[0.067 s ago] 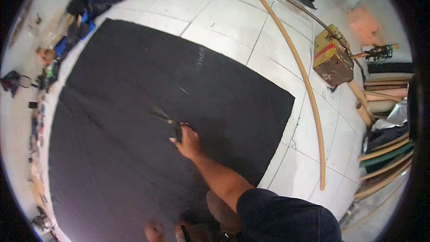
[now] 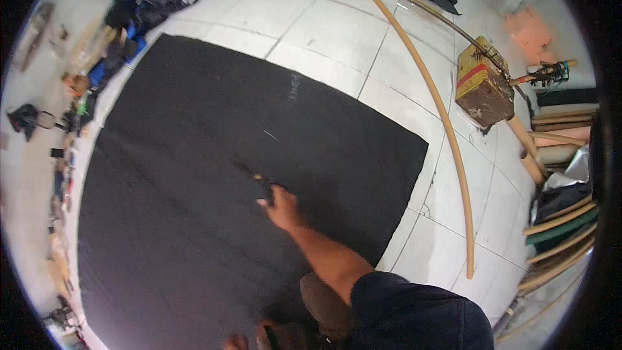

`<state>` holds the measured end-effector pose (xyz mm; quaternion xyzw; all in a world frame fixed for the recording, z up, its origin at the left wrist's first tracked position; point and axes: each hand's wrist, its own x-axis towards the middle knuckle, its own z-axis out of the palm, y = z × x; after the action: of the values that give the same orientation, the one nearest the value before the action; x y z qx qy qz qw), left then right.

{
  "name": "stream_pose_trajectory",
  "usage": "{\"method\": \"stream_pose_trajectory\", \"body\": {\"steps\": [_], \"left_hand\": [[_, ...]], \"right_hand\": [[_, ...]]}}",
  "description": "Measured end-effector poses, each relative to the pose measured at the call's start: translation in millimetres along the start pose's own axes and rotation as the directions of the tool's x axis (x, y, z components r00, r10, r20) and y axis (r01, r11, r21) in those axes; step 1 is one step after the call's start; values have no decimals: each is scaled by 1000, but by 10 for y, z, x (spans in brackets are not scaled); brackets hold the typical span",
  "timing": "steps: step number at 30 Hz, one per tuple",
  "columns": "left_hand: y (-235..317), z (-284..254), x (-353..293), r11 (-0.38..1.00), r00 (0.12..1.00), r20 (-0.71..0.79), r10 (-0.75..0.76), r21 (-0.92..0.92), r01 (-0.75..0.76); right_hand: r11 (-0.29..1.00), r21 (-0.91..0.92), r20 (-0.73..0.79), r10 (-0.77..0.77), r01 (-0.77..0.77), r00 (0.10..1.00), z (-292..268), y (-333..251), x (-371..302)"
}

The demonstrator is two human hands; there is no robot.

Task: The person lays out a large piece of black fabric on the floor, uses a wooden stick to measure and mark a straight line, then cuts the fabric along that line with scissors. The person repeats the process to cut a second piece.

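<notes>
A large sheet of black cloth lies spread on the tiled floor, slightly wrinkled at its left. Over its middle, my right hand is closed round the dark handles of a pair of scissors. A brass-coloured pivot shows, while the dark blades point up and left and hardly stand out from the cloth. Farther off are a short white chalk line and some chalk marks. At the lower edge, a blurred skin-coloured shape seems to be my left hand; its fingers cannot be made out.
A long tan curved strip lies on the white tiles to the right. Beyond it stands a worn yellow and brown box. Rolls of material fill the far right. Dark fabric and clutter line the upper left.
The whole view has shifted slightly, so most things appear a little farther right and lower. My right hand still holds the scissors, whose blades look closer together.
</notes>
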<state>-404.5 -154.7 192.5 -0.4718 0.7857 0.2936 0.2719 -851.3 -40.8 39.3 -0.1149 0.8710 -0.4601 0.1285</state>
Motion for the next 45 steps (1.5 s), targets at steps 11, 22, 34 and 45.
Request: {"method": "stream_pose_trajectory", "body": {"steps": [11, 22, 34, 45], "left_hand": [[-905, 1708, -1837, 597, 613, -401, -681, -789, 148], [-1213, 2171, -2398, 526, 439, -473, -764, -850, -1], [23, 1785, -2997, 756, 515, -618, -593, -649, 91], [424, 1049, -3749, 749, 847, -299, -440, -642, 162]], "right_hand": [[935, -323, -259, 62, -146, 964, -2824, 2840, -2228], [470, -637, -291, 588, -611, 755, -3110, 3739, -3518], [810, -584, 301, 152, 56, 941, -2192, 1760, -2250], [698, -716, 116, 152, -24, 982, -2420, 1119, -1360]]}}
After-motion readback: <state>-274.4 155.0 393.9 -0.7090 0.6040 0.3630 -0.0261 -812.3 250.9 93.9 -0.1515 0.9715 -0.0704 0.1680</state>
